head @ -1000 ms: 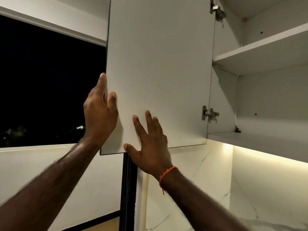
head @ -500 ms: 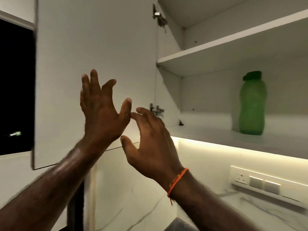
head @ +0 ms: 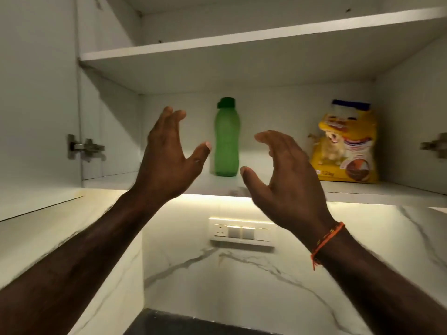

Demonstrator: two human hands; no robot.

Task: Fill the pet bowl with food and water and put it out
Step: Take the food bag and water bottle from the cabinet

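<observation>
A green water bottle (head: 226, 139) with a dark green cap stands upright on the lower shelf (head: 362, 191) of an open wall cupboard. To its right on the same shelf stands a yellow bag of dog food (head: 348, 143). My left hand (head: 169, 155) is raised just left of the bottle, fingers spread, holding nothing. My right hand (head: 283, 170), with an orange thread at the wrist, hovers between the bottle and the bag, also open and empty. Neither hand touches the bottle. No pet bowl is in view.
The left cupboard door (head: 36, 105) stands swung open, its hinge (head: 84, 148) showing. An upper shelf (head: 242, 44) sits above. Below are a lit marble backsplash, a socket and switch panel (head: 242, 232), and a dark counter edge (head: 193, 322).
Both hands let go of the cupboard door and moved to the shelf. The view swung right, bringing the bottle and then the dog food bag into sight.
</observation>
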